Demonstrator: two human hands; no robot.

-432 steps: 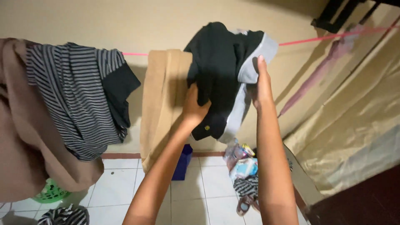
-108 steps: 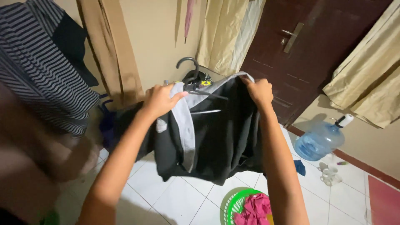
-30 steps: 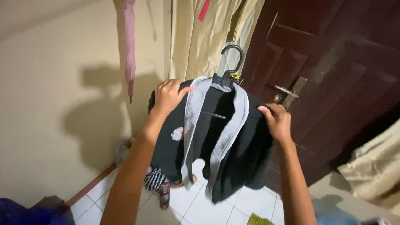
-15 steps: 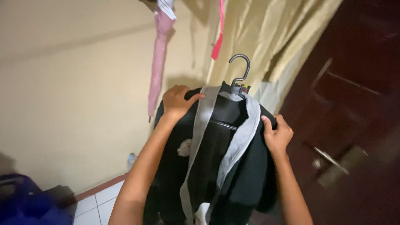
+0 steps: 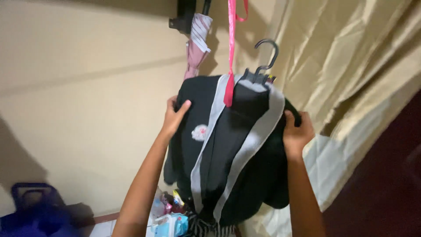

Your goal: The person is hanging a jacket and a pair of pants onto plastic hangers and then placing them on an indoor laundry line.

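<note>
A plain cream wall point(image 5: 79, 87) fills the left half of the frame, crossed by a faint horizontal line and darkened by a broad shadow at the lower left. At the top centre a dark bracket point(image 5: 183, 15) is fixed to it, with a folded pink umbrella point(image 5: 196, 48) hanging beneath. A golden-beige curtain point(image 5: 346, 61) drapes across the upper right. The lower right corner is dark brown, perhaps a door point(image 5: 386, 184). A blurred blue bag point(image 5: 30, 210) sits at the lower left.

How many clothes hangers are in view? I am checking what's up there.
1: a dark hanger inside the black garment, its hook free above the collar. Others may be hidden.
</note>
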